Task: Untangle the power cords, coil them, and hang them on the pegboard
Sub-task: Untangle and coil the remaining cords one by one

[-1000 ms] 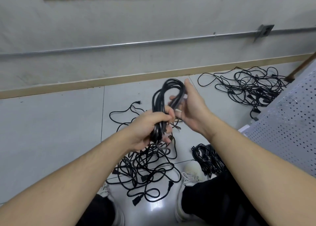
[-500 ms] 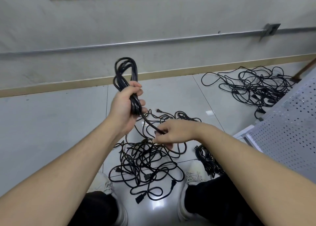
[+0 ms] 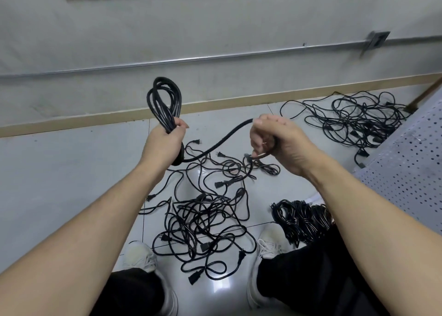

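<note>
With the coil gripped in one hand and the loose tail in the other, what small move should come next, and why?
Probably wrap the tail around the coil's waist. The left hand grips the coiled cord upright by its lower part, and the right hand holds the free tail, which runs from under the left hand. A wrap there would likely bind the loops for hanging on the pegboard.

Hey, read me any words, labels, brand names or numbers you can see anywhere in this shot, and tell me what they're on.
None can be read.
The coiled cord in the left hand shows no print.
Plugs in the floor tangle: any markings are too small to read.
The pegboard and wall bracket show no text.
</note>
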Tool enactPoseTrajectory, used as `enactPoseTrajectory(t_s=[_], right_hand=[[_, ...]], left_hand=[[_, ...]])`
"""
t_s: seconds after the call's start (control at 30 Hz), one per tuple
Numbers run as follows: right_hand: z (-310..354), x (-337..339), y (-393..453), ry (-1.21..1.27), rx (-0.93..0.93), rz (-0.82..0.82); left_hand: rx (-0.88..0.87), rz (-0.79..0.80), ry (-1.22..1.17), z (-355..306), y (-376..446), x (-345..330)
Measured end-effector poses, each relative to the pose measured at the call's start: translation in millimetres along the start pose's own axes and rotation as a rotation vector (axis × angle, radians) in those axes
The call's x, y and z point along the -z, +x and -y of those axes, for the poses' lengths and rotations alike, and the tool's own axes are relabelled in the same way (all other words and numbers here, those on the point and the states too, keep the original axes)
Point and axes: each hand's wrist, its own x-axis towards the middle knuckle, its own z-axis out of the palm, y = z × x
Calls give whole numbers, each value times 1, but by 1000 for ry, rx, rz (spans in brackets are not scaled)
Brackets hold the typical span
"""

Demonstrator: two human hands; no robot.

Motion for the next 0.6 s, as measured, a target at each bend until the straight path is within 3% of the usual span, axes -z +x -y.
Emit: enactPoseTrajectory(t_s=[0.13, 0.3, 0.5, 0.6], right_hand=[[-2, -8, 0, -57, 58, -58], [-1, -8, 5, -158, 86, -310], [-7, -8, 12, -217, 56, -429], [-10, -10, 14, -344, 88, -490]], left_hand=[[-1, 157, 135, -1, -13, -17], [26, 324, 181, -10, -33, -38], [-108, 500, 187, -13, -46, -45], [-161, 526, 320, -8, -47, -49]])
